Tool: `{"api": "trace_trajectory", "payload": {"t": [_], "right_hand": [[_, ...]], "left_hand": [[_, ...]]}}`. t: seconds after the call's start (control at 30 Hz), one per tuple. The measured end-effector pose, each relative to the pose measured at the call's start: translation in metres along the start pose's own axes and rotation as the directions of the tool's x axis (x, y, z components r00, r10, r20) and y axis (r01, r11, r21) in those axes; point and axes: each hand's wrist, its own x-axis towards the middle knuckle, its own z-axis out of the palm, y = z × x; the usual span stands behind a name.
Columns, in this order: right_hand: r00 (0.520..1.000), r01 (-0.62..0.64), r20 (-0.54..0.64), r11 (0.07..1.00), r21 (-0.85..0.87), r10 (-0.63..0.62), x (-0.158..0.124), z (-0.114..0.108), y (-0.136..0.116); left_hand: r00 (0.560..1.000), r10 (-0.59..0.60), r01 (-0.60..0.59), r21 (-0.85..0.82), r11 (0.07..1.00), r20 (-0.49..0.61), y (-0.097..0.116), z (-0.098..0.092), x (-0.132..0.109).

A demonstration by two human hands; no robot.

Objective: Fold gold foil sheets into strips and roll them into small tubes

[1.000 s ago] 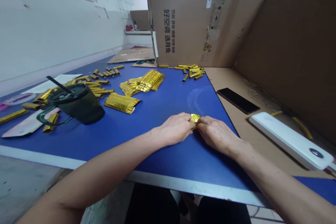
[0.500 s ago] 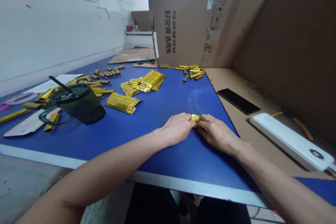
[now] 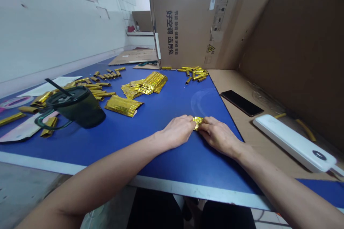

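Note:
Both hands work on a small piece of gold foil paper on the blue tabletop. My left hand has its fingers curled on the foil's left end. At the other end, my right hand pinches it with thumb and fingers. Only the middle of the foil shows between them; its ends are hidden under my fingers. Ahead and to the left lies a flat gold foil piece, and behind it a fanned stack of gold foil sheets.
A dark green cup with lid and straw stands left, near several rolled gold tubes. More gold tubes lie by the cardboard box. On the right are a black phone and a white power bank.
My hands are slightly farther apart, and more of the gold foil shows between them. The whole view has shifted slightly.

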Motion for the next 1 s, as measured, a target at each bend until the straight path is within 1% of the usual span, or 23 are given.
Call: {"api": "trace_trajectory", "payload": {"t": [0.1, 0.27, 0.47, 0.57, 0.7, 0.87, 1.0], "right_hand": [[1.0, 0.0, 0.007, 1.0, -0.023, 0.0, 0.0, 0.0, -0.001], [0.999, -0.006, 0.037, 0.998, -0.066, 0.008, 0.001, 0.0, -0.003], [0.999, -0.003, 0.039, 0.989, -0.146, 0.009, 0.002, -0.001, -0.008], [0.999, -0.006, 0.035, 0.989, -0.145, 0.011, 0.002, 0.0, -0.008], [0.999, -0.01, 0.029, 0.992, -0.127, 0.014, 0.001, 0.001, -0.008], [0.999, -0.019, 0.026, 0.993, -0.12, 0.023, 0.001, 0.001, -0.008], [0.999, -0.019, 0.029, 0.987, -0.158, 0.024, 0.001, 0.0, -0.011]], "left_hand": [[1.0, -0.003, 0.003, -0.02, 1.0, -0.013, 0.002, -0.002, -0.001], [0.998, -0.047, 0.044, -0.079, 0.996, -0.035, 0.006, -0.005, -0.002], [0.997, -0.074, 0.075, -0.041, 0.996, 0.032, 0.004, -0.005, -0.002], [0.998, -0.056, 0.057, -0.025, 0.998, 0.039, 0.003, -0.006, -0.002], [0.999, -0.023, 0.024, -0.021, 0.999, 0.023, 0.003, -0.004, -0.002], [1.0, -0.025, 0.025, -0.013, 1.0, 0.017, 0.003, -0.004, -0.002], [0.999, -0.033, 0.033, -0.012, 0.999, 0.024, 0.004, -0.005, -0.002]]}}
